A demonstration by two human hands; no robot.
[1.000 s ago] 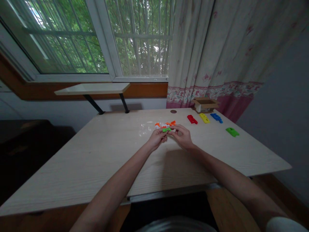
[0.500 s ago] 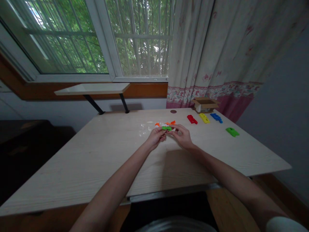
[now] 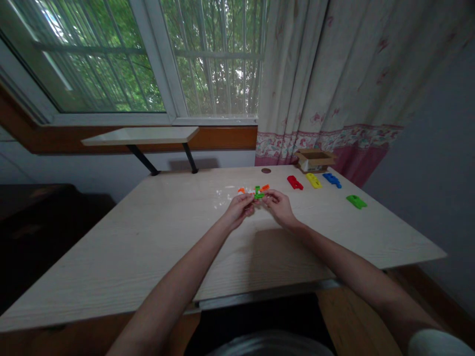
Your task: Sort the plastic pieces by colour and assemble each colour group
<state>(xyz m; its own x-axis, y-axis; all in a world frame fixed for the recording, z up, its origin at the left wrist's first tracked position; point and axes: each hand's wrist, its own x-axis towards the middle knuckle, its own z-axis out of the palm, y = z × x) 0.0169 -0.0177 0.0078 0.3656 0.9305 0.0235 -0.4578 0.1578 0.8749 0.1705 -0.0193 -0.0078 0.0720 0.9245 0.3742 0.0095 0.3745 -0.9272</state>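
Note:
My left hand (image 3: 239, 210) and my right hand (image 3: 279, 207) meet over the desk, their fingertips pinching a small bright green plastic piece (image 3: 259, 193) from either side. Behind it sits a cluster of orange and white plastic pieces (image 3: 252, 190), partly hidden by my fingers. Whether that cluster touches the green piece, I cannot tell. Both forearms reach in from the bottom of the view over the pale wood-grain desk (image 3: 148, 247).
Along the far right of the desk lie a red piece (image 3: 295, 182), a yellow piece (image 3: 313, 180), a blue piece (image 3: 332, 180) and a green piece (image 3: 356, 201). An open cardboard box (image 3: 314, 160) stands at the far corner. A small shelf (image 3: 140, 135) stands behind the desk.
The green piece has turned in my fingers and now shows a more upright, crossed shape. My hands sit slightly closer together, and the whole view has shifted a little.

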